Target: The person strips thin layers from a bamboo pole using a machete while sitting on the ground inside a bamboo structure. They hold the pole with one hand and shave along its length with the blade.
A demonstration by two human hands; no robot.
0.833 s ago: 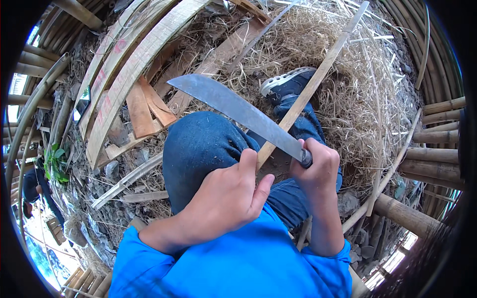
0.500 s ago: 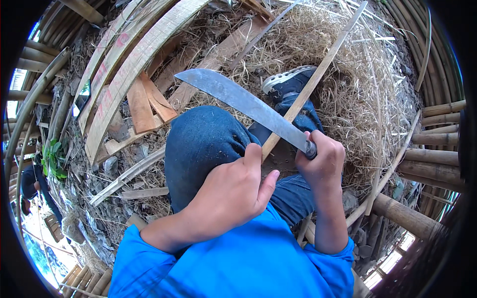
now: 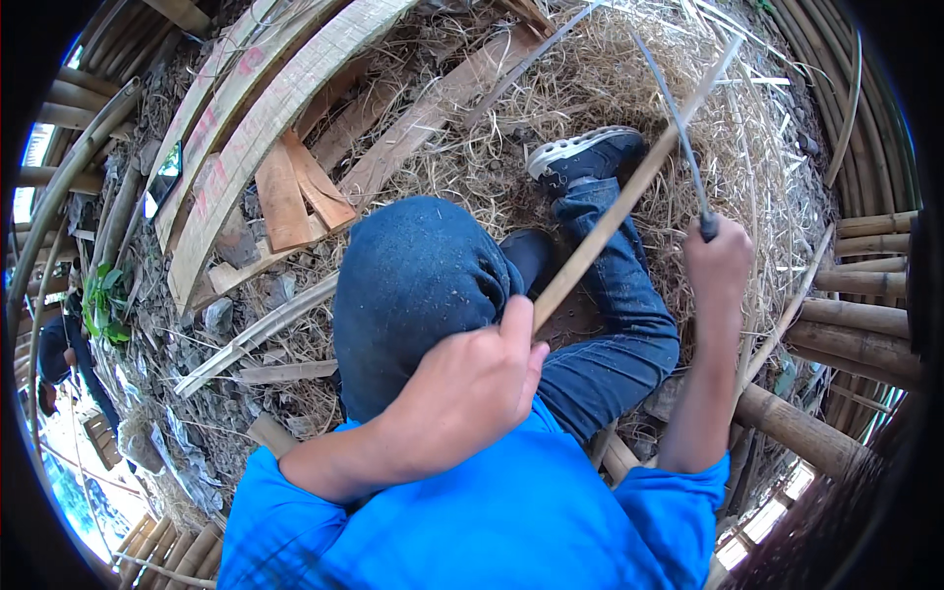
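Observation:
My left hand (image 3: 462,379) is closed round the lower end of a long, narrow wooden strip (image 3: 612,214), beside my raised left knee. The strip slants up and away to the right over my folded leg. In my right hand (image 3: 720,258), out to the right, is the dark handle of a machete (image 3: 694,172). Its blade points away from me, seen nearly edge-on as a thin grey line, and crosses the strip's far part in this view. Whether blade and strip touch, I cannot tell.
Curved pale planks (image 3: 265,128) with red marks lie at the far left, near short reddish wood offcuts (image 3: 283,202). Dry shavings (image 3: 737,147) cover the ground ahead and right. Bamboo poles (image 3: 855,315) stand along the right side. A dark phone-like object (image 3: 167,175) rests by the planks.
My right hand has moved right and away, swinging the machete off my lap so its blade turns from broad to edge-on. The left hand still grips the strip, nearly in place.

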